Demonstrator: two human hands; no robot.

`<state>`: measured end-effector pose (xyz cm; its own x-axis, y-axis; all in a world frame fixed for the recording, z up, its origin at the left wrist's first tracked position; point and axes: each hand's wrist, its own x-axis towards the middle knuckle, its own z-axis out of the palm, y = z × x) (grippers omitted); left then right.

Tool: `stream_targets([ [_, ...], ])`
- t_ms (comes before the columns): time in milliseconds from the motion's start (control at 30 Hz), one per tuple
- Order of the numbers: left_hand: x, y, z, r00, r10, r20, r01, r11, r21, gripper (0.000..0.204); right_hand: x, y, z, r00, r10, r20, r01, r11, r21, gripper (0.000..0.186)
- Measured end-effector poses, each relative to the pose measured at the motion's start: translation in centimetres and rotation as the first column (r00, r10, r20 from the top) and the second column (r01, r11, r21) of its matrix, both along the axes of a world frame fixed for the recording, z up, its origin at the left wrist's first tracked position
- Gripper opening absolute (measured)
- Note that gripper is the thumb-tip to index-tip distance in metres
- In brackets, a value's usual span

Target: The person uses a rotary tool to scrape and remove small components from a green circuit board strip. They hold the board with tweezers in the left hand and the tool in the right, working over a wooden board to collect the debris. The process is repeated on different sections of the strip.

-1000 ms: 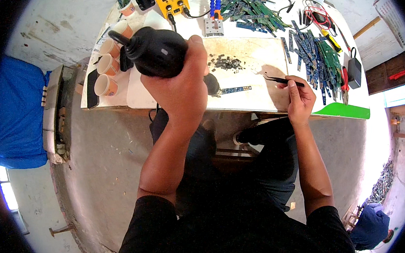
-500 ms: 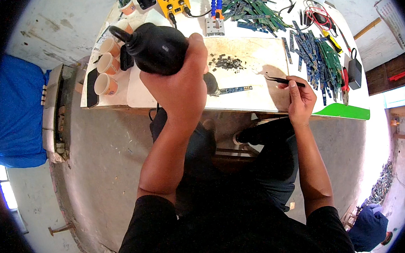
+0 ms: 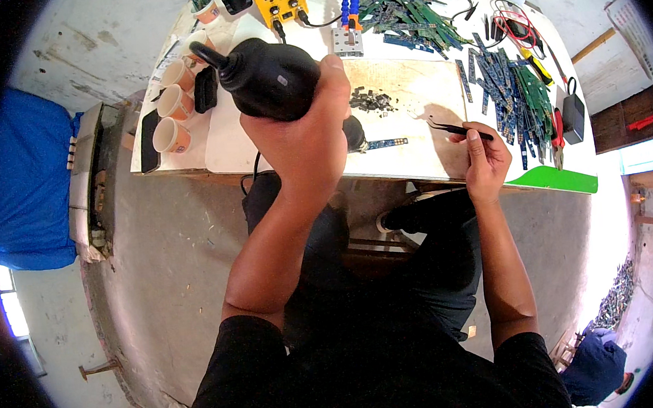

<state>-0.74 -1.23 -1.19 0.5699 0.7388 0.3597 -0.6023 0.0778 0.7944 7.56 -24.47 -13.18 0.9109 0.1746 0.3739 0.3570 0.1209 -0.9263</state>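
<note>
Left hand [image 3: 300, 147]: closed around the body of a black bulbous tool [image 3: 274, 80], palm and thumb wrapped on its near right side. Stub at the tool's upper left end, clear of the fingers. Right hand [image 3: 486, 157]: thumb and fingers pinched on black tweezers [image 3: 456, 129], bent tips slightly apart, nothing seen between them, pointing left toward the other grip. Contact of tips with the surface below: not possible to tell.

Between both grips, just right of the left hand: narrow blue circuit strip [image 3: 387, 144], lying flat, well apart from the tweezer tips. Beyond the strip, right of the left grip: loose heap of small black chips [image 3: 372, 101] on a pale, stained board [image 3: 427, 74].

Right of and beyond the right grip: heap of blue and green strips [image 3: 522, 106], then red-handled pliers [image 3: 558, 134] and black box [image 3: 574, 118]. Left of the left grip: black tray [image 3: 205, 90], row of paper cups [image 3: 174, 102], flat black slab [image 3: 149, 142].

Farther beyond the left grip: metal block [image 3: 347, 41], blue bendy arm [image 3: 352, 4], second heap of green strips [image 3: 405, 21], yellow control box [image 3: 278, 5] with lit display.
</note>
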Motion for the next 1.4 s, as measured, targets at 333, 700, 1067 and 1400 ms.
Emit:
stream_targets([
  [333, 0.2, 0.2, 0.9, 0.989, 0.136, -0.060, -0.133, 0.990, 0.054, 0.017, 0.1, 0.0, -0.3, 1.000, 0.010, -0.008, -0.009, 1.000, 0.028, 0.018],
  [700, -0.2, 0.0, 1.5, 0.989, 0.128, -0.075, -0.120, 0.987, 0.107, 0.017, 0.1, -0.1, -0.3, 1.000, 0.011, -0.011, -0.010, 1.000, 0.024, 0.018],
  [1067, 0.1, -0.5, 0.8, 0.998, 0.048, -0.032, -0.048, 0.999, -0.014, 0.015, 0.0, 0.0, -0.2, 1.000, -0.005, -0.009, 0.005, 1.000, -0.002, 0.019],
  [1400, 0.5, -1.0, 0.8, 0.997, 0.076, -0.024, -0.077, 0.993, -0.087, 0.014, 0.0, 0.0, -0.1, 1.000, -0.019, 0.001, 0.019, 0.999, -0.032, 0.018],
])
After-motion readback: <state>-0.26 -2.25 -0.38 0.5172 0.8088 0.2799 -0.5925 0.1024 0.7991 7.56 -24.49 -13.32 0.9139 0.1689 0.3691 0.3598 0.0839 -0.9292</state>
